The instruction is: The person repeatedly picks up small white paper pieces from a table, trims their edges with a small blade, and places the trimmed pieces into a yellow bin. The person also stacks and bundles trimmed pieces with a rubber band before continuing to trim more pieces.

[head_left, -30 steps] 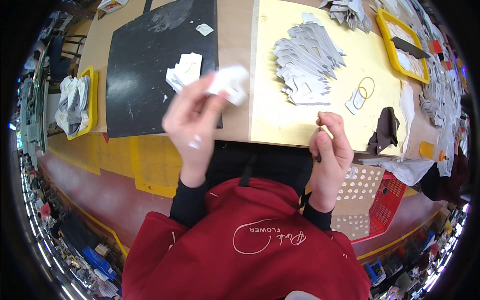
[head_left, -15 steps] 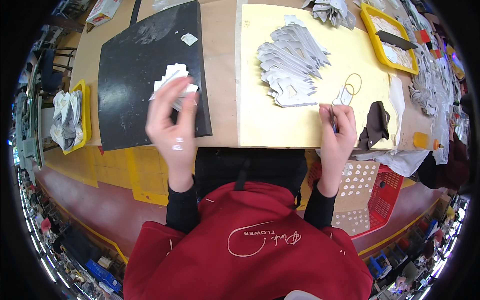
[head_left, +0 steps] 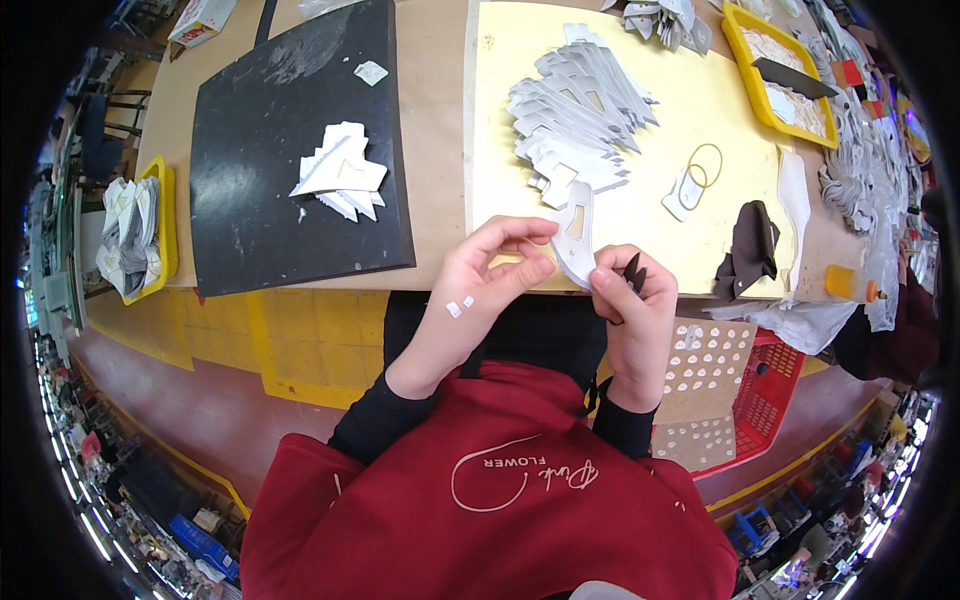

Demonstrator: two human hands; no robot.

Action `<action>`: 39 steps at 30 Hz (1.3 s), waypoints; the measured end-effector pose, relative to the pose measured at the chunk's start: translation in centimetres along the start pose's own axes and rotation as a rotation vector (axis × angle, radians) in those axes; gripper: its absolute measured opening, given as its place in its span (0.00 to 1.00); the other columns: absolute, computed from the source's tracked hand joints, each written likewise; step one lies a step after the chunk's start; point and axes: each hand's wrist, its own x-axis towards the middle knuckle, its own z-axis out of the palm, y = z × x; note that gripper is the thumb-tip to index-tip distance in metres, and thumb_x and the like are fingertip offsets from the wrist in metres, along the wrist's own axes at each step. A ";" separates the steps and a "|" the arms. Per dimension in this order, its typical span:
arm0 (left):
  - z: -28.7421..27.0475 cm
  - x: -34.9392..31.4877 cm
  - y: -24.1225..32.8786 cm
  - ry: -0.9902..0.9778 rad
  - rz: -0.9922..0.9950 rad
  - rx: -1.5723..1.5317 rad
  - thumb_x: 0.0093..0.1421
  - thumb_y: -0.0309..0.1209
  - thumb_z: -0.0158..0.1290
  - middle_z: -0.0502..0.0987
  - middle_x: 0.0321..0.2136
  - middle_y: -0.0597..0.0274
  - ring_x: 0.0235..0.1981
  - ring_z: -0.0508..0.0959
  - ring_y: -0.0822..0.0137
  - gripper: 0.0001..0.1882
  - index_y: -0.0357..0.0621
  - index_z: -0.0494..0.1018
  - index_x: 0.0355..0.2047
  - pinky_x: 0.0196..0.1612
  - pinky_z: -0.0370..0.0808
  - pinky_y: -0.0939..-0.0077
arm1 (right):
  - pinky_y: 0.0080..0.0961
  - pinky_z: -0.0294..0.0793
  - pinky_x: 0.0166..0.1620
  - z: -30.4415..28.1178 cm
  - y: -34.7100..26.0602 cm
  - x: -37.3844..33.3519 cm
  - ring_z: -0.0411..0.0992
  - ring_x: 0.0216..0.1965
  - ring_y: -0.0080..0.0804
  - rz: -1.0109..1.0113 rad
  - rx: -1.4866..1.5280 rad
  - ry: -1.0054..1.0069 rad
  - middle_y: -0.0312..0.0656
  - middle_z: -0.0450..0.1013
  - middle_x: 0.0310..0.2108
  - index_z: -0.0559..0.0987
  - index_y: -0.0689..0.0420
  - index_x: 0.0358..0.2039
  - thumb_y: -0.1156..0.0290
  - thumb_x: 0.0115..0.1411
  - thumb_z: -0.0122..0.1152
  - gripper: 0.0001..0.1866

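A curved grey-white cut piece (head_left: 574, 238) with a rectangular cutout stands over the front of the yellow sheet, its lower end pinched in my right hand (head_left: 640, 300). That hand also keeps a small dark pointed tool, like snips (head_left: 633, 272), in its fingers. My left hand (head_left: 487, 272) is at the piece's left edge, index finger and thumb apart; two small white stickers sit near its wrist. Behind the held piece lies a fanned stack of similar grey-white pieces (head_left: 575, 110). On the black board (head_left: 250, 200) rests a smaller stack of white pieces (head_left: 342, 172).
Right of the fan lie a rubber band (head_left: 705, 165), a pale tag (head_left: 683, 197) and a dark brown cloth piece (head_left: 750, 250). Yellow trays stand at far left (head_left: 170, 225) and back right (head_left: 735, 50). Below the table edge is a red crate (head_left: 775, 400).
My left hand has left the stack on the black board and come right to the cut piece. My right hand has moved left and now grips that piece, with the tool still in it.
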 end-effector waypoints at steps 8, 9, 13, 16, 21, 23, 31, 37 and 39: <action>-2.2 -0.3 1.5 -0.270 -0.280 -0.133 0.59 0.25 0.58 0.73 0.53 0.54 0.52 0.74 0.69 0.22 0.32 0.70 0.53 0.55 0.71 0.75 | 0.12 0.48 0.22 0.0 0.0 1.0 0.55 0.18 0.11 0.075 0.154 -0.152 0.32 0.70 0.22 0.78 0.63 0.30 0.75 0.58 0.62 0.04; -1.7 -0.4 1.4 -0.245 -0.149 -0.125 0.59 0.24 0.58 0.74 0.52 0.54 0.51 0.75 0.68 0.22 0.32 0.70 0.53 0.55 0.72 0.74 | 0.12 0.49 0.22 0.1 0.3 1.2 0.55 0.18 0.11 0.121 0.232 -0.181 0.32 0.69 0.21 0.77 0.63 0.31 0.75 0.59 0.61 0.04; -0.2 -0.9 1.2 -0.232 0.060 -0.264 0.59 0.24 0.59 0.76 0.49 0.55 0.47 0.77 0.68 0.21 0.30 0.72 0.52 0.54 0.72 0.73 | 0.13 0.51 0.21 1.4 1.6 1.2 0.56 0.17 0.12 0.285 0.424 -0.228 0.31 0.68 0.21 0.76 0.61 0.34 0.74 0.62 0.59 0.04; -1.1 -0.9 -0.3 -0.183 0.127 -0.276 0.60 0.23 0.58 0.77 0.49 0.54 0.47 0.77 0.68 0.19 0.29 0.72 0.51 0.54 0.72 0.73 | 0.13 0.54 0.24 2.0 2.0 0.9 0.57 0.20 0.12 0.298 0.356 -0.209 0.31 0.68 0.24 0.76 0.61 0.40 0.73 0.64 0.57 0.06; -1.3 -0.3 -0.4 0.075 0.284 -0.129 0.60 0.20 0.57 0.77 0.49 0.48 0.49 0.78 0.61 0.19 0.26 0.70 0.52 0.55 0.74 0.70 | 0.15 0.65 0.36 3.1 1.7 0.3 0.64 0.33 0.20 -0.219 -0.359 -0.014 0.34 0.68 0.33 0.75 0.63 0.53 0.77 0.64 0.55 0.17; -1.3 -0.4 -0.3 0.097 0.294 -0.106 0.60 0.19 0.57 0.78 0.48 0.49 0.48 0.79 0.63 0.17 0.27 0.72 0.50 0.53 0.75 0.71 | 0.17 0.67 0.36 2.9 1.2 0.1 0.68 0.34 0.24 -0.455 -0.644 -0.011 0.38 0.70 0.34 0.75 0.62 0.55 0.79 0.61 0.57 0.20; -0.8 -1.0 -0.1 0.066 0.386 0.047 0.61 0.18 0.55 0.79 0.45 0.53 0.46 0.78 0.69 0.13 0.26 0.75 0.46 0.51 0.75 0.75 | 0.21 0.70 0.30 3.6 0.6 -0.4 0.73 0.28 0.29 -0.540 -0.693 -0.039 0.44 0.76 0.33 0.79 0.59 0.49 0.81 0.56 0.64 0.19; -0.8 -1.2 0.0 0.078 0.382 0.052 0.60 0.16 0.56 0.79 0.45 0.52 0.46 0.78 0.69 0.12 0.27 0.75 0.45 0.51 0.75 0.75 | 0.20 0.71 0.30 3.5 0.7 -0.2 0.74 0.29 0.26 -0.601 -0.702 -0.071 0.43 0.77 0.32 0.81 0.59 0.44 0.81 0.57 0.63 0.14; -0.6 -1.3 0.2 0.103 0.357 0.022 0.58 0.15 0.56 0.79 0.45 0.50 0.45 0.78 0.68 0.11 0.28 0.76 0.43 0.50 0.74 0.75 | 0.20 0.72 0.30 3.5 0.7 -0.2 0.74 0.29 0.26 -0.604 -0.687 -0.064 0.42 0.76 0.31 0.82 0.59 0.43 0.82 0.57 0.63 0.13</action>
